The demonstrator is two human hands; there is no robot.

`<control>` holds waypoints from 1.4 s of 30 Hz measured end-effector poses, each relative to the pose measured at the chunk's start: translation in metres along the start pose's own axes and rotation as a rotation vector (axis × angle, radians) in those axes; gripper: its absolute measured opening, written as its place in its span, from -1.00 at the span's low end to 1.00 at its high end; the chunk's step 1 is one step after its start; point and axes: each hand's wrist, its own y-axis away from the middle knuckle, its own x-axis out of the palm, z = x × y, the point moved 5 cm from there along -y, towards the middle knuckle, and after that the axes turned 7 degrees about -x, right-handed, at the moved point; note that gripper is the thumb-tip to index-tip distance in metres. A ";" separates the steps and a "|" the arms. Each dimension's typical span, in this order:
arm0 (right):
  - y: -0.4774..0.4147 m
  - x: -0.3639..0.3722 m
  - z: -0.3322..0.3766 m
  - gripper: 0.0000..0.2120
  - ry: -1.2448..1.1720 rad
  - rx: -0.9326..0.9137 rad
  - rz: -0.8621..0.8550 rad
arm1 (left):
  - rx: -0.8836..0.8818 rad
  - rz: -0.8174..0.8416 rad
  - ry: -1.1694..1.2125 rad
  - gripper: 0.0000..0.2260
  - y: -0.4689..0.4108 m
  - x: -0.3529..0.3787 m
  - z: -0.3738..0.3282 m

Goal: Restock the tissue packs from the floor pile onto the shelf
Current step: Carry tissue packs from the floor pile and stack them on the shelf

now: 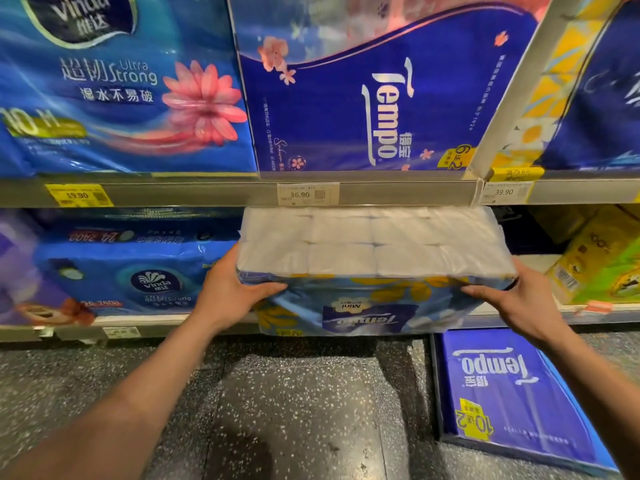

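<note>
A large Tempo tissue pack (374,251), white on top with a blue and yellow flowered front, lies half inside the lower shelf (166,323), its front hanging past the shelf edge. My left hand (232,292) grips its left front corner, thumb across the front face. On the opposite corner my right hand (519,299) holds the pack, fingers reaching along the front. A dark blue Tempo pack (512,396) lies flat on the floor at the lower right.
The upper shelf (207,194) carries a blue Vinda pack (121,84) and a dark blue Tempo pack (363,84), with price tags below. Vinda packs (131,271) fill the lower shelf's left, yellow-green packs (602,261) its right. Speckled grey floor (294,410) lies below.
</note>
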 end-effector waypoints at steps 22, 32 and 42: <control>-0.076 0.084 -0.065 -0.56 -0.178 0.035 -0.016 | -0.169 -0.273 -0.592 -0.40 -0.070 0.005 0.023; -0.070 0.102 -0.092 -0.37 -0.117 0.196 0.098 | 0.002 -0.402 -0.696 -0.21 -0.052 0.007 0.014; -0.020 0.037 -0.020 0.16 0.121 0.232 0.256 | -0.236 -0.275 -0.547 -0.01 0.005 -0.020 0.023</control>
